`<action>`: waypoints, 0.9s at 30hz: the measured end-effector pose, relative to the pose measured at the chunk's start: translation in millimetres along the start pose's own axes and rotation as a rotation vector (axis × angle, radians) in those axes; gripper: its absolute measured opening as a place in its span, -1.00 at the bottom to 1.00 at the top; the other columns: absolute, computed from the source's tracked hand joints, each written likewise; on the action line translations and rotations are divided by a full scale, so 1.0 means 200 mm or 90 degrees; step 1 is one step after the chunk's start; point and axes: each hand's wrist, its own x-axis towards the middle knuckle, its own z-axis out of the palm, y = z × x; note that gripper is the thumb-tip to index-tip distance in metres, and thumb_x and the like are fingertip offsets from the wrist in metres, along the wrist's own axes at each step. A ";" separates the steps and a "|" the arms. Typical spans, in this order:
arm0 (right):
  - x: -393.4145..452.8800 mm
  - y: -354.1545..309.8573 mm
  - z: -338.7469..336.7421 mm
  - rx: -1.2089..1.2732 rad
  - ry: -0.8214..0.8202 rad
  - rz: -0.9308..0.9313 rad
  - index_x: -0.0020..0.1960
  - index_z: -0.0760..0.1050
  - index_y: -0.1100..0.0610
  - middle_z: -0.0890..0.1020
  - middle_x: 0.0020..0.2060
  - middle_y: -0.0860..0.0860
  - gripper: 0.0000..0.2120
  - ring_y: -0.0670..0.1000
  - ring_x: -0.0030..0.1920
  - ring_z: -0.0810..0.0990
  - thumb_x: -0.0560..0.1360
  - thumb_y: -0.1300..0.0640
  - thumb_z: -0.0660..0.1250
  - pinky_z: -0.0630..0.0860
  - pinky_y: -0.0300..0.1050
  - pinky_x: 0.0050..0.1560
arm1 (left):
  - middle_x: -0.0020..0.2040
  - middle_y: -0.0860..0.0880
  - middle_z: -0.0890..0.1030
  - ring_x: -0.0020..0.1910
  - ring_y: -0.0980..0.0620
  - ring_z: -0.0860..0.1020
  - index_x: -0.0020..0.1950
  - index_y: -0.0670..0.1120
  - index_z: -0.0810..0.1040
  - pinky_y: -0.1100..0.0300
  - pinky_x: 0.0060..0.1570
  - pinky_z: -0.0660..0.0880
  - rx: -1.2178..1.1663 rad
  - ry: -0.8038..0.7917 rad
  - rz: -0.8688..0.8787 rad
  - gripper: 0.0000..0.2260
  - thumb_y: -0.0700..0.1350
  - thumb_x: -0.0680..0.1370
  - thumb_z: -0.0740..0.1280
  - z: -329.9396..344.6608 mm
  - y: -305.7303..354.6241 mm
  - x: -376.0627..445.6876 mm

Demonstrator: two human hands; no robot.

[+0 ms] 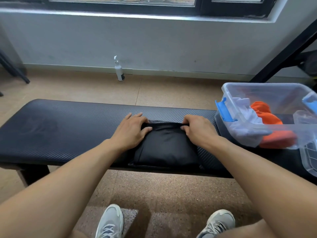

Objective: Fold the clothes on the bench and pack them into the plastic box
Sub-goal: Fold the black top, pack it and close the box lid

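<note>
A black garment [165, 148], folded into a compact rectangle, lies on the black padded bench [56, 131] near its front edge. My left hand [132, 129] pinches the garment's far left corner, thumb on top of the fabric. My right hand [199, 128] grips the far right corner the same way. Between both hands the far edge of the cloth is bunched up. The clear plastic box [267, 93] with blue latches stands on the bench to the right, holding a white garment [245, 117] and an orange garment [267, 115].
A clear lid [310, 158] rests against the box at the right edge. A white bottle [119, 70] stands on the floor by the wall beyond the bench. A black metal frame [283, 54] rises at the upper right. My two shoes [110, 222] are below the bench.
</note>
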 end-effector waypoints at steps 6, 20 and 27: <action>0.00 0.01 0.00 -0.019 -0.004 0.008 0.09 0.51 -0.02 0.59 0.08 -0.03 -0.85 0.08 0.14 0.56 0.58 -0.05 0.35 0.48 0.04 0.15 | -0.19 -0.07 0.65 -0.13 -0.13 0.54 0.05 -0.01 0.52 0.07 0.03 0.30 0.020 0.100 -0.039 -0.80 0.08 0.66 0.20 -0.01 0.07 0.02; 0.07 0.08 -0.06 0.147 0.025 0.038 0.17 0.55 -0.08 0.58 -0.10 -0.03 -0.74 0.04 -0.05 0.60 0.56 0.22 0.35 0.55 -0.07 -0.05 | 0.00 -0.01 0.66 0.00 0.01 0.57 0.09 -0.03 0.58 0.16 0.00 0.44 -0.153 0.209 -0.002 -0.91 -0.12 0.61 0.32 0.00 0.11 0.07; 0.09 0.07 0.01 0.013 -0.019 0.044 0.32 0.51 -0.03 0.53 0.23 0.01 -0.69 0.08 0.30 0.47 0.58 0.06 0.39 0.46 0.05 0.27 | 0.04 0.01 0.70 0.07 -0.07 0.61 0.08 0.00 0.65 0.05 0.09 0.51 -0.124 0.133 -0.103 -0.85 -0.17 0.58 0.32 0.04 0.09 0.10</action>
